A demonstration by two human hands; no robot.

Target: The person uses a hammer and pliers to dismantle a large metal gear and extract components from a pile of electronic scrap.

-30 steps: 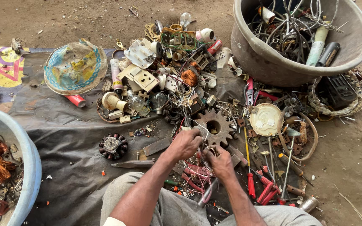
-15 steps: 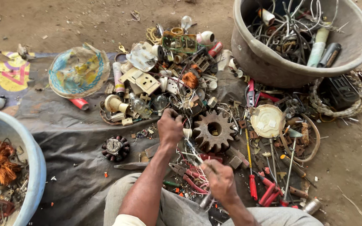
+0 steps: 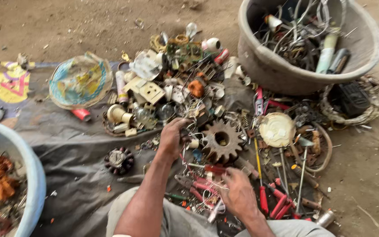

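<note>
The left hand [image 3: 172,138] is curled around small wire scrap just left of a rusty gear [image 3: 221,140]. The right hand [image 3: 238,193], fingers loosely bent, rests on red-handled tools [image 3: 207,188]. Grey tarp [image 3: 75,149] covers dirt ground [image 3: 88,22].

gear [image 3: 220,140]: rusty brown | tarp [image 3: 73,151]: grey | tub [image 3: 33,175]: pale blue | plier handles [image 3: 279,204]: red

Left hand [image 3: 172,138] is gripping tangled wire scrap [image 3: 192,127] beside a rusty gear [image 3: 221,140]; right hand [image 3: 237,193] is hovering over red-handled pliers [image 3: 200,191].

gear [image 3: 221,140] between hands, tub [image 3: 259,61] behind
</note>
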